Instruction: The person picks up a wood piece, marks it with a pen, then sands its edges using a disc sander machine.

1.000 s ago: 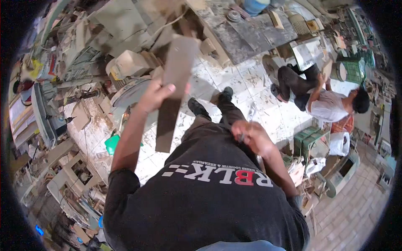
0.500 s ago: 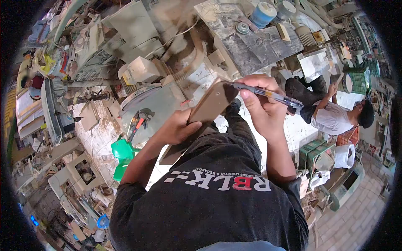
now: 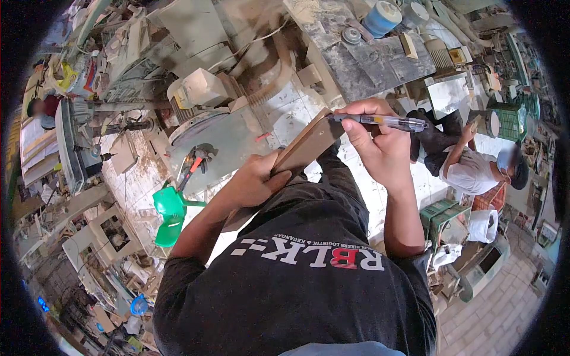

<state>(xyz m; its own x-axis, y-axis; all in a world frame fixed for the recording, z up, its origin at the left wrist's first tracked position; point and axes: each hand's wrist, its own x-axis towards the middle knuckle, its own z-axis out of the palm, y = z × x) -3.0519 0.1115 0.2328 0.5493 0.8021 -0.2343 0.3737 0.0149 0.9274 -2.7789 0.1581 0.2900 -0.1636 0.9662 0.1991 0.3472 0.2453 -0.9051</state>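
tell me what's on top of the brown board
The left hand wraps partly over the brown board. The right hand holds a pen, its tip at the far end; contact is unclear. The surface beneath the left hand is covered.

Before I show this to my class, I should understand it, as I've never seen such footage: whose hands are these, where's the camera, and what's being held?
There is no robot here: these are a person's own bare hands. Every picture comes from one camera worn on their head, looking forward and down, so their black shirt fills the bottom. The left hand grips a long brown board. The right hand holds a pen, its tip at the board's far end; whether it touches is hard to tell. Ahead, a dusty worktable bears a blue-and-white container and a wooden block. The seated figure at right is another person.
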